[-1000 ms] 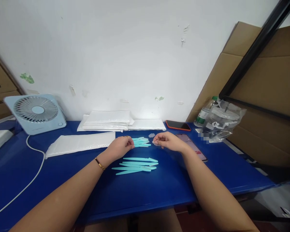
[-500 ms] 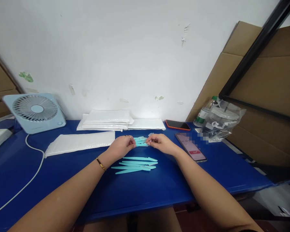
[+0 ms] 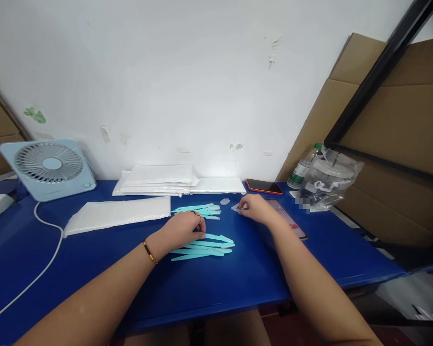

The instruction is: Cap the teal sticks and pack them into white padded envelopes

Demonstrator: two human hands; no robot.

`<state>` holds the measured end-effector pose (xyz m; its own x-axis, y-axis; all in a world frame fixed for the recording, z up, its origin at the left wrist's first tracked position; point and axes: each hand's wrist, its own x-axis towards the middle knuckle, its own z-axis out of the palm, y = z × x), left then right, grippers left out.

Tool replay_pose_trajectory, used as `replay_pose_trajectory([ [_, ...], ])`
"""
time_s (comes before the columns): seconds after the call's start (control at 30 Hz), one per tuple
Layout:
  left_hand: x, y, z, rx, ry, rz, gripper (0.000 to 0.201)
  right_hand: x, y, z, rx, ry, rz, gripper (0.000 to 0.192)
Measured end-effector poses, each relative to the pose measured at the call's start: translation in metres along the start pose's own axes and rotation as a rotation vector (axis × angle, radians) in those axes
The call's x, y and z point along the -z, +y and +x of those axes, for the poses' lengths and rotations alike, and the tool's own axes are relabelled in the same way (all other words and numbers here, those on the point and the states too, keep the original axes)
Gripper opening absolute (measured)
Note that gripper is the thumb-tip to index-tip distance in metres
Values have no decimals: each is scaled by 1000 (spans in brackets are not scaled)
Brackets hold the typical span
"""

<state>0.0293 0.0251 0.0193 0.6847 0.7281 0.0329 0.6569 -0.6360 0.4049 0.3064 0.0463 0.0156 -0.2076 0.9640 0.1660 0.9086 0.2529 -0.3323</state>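
Several turquoise eyebrow razors (image 3: pixel 211 252) lie in a loose fan on the blue table, handles to the left. Over the uppermost one my left hand (image 3: pixel 185 228) is closed, fingertips pinching that razor (image 3: pixel 219 237) by its handle, which the hand partly hides. A second bunch of turquoise razors (image 3: pixel 202 208) lies just behind, beyond my left fingers. To the right, my right hand (image 3: pixel 256 209) pinches a small clear plastic blade cover (image 3: pixel 235 207) low over the table. Another clear cover (image 3: pixel 224 202) lies a little to its left.
White padded packets (image 3: pixel 159 177) are stacked along the wall, with one more packet (image 3: pixel 119 213) at the left. A blue fan (image 3: pixel 52 166) stands far left, its cable trailing forward. Two phones (image 3: pixel 264 186), a bottle (image 3: pixel 299 173) and a bagged cup (image 3: pixel 332 180) are on the right.
My right hand has moved right, away from the far razors, with a clear cover in its fingers. My left hand has come nearer, from the far bunch onto the near razors.
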Motion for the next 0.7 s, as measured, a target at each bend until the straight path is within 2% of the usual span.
replay_pose_trajectory([
  [0.1,1,-3,2,58,41,-8,12,-4,-7,0,41,-26,-73,6],
  [0.2,4,-11,4,142,97,-43,14,-5,-15,-1,83,-24,-45,6],
  [0.33,9,-23,5,190,188,-52,15,-5,-22,-4,94,-96,290,3],
  [0.47,10,-27,6,198,204,-56,17,-4,-27,-6,98,-165,653,9],
  [0.7,10,-25,6,195,196,-71,16,-10,-30,-5,130,-163,714,10],
])
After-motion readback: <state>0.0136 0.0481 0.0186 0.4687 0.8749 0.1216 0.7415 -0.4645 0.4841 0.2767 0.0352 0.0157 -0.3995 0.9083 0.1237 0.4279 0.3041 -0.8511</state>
